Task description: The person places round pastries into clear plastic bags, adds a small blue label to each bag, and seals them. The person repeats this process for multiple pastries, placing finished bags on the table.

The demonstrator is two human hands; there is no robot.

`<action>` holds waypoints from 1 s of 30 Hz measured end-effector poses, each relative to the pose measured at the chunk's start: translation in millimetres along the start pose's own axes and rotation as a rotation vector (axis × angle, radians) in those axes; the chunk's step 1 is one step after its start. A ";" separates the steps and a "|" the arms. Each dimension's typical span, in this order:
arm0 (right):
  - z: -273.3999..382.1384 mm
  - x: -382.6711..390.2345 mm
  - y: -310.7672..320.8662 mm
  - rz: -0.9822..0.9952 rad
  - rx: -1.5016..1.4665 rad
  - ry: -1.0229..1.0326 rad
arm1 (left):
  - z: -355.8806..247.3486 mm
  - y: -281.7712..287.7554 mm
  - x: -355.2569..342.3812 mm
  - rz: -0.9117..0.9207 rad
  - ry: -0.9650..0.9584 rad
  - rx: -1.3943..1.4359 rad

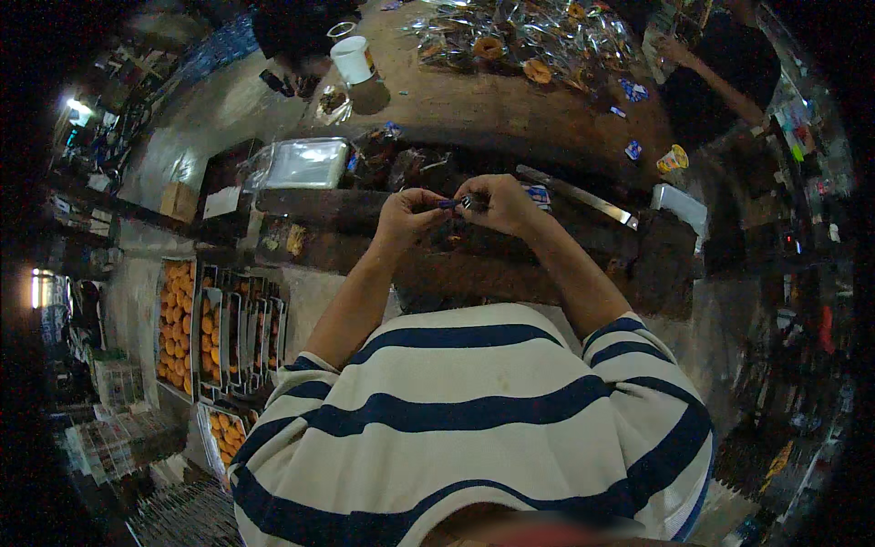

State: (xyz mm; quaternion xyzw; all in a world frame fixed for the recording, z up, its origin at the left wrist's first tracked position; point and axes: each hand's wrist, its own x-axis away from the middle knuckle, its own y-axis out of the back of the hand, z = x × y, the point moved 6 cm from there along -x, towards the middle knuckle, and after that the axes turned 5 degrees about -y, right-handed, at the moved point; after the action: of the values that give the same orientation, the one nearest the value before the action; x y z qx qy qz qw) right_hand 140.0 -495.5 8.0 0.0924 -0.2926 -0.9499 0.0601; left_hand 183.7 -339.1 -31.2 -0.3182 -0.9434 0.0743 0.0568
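Observation:
My left hand (407,217) and my right hand (499,204) meet in front of my chest, over the near side of the table. Both are closed, thumbs against fingertips, on a small dark-blue strip-like thing (448,204) that joins them. What it is I cannot make out. A dim, shiny patch shows below the fingers; it may be clear plastic, but it is too dark to tell. Just beyond my hands lie dark plastic bags (419,167). Beside my right hand rests a small blue-and-white packet (536,194), near a long flat metal strip (583,197).
Clear bags with ring-shaped baked goods (538,71) heap at the table's far side. A white tub (352,60) and a stack of clear plastic bags (307,164) are left; a yellow cup (673,159) is right. Trays of round orange-brown goods (176,319) stand lower left. Two people work opposite.

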 end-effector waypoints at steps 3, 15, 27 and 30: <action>19.2 0.9 2.7 -0.319 -0.336 0.045 | -10.0 3.2 23.0 -0.073 -0.119 -0.002; 68.0 -9.7 -19.0 -0.483 0.047 0.070 | -33.4 -4.8 32.2 -0.078 -0.305 -0.040; -170.2 -78.9 57.8 -0.608 -0.081 -0.205 | 37.2 93.2 -65.7 -0.380 0.111 0.246; -228.6 -110.6 97.3 -0.858 0.484 0.078 | 28.6 123.5 -64.3 -0.642 -0.077 -0.044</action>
State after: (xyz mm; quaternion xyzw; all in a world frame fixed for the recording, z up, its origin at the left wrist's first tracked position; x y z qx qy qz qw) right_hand 301.9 -681.3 -106.8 0.2512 -0.4379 -0.7897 -0.3487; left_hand 303.2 -284.1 -84.9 -0.0022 -0.9984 0.0442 0.0348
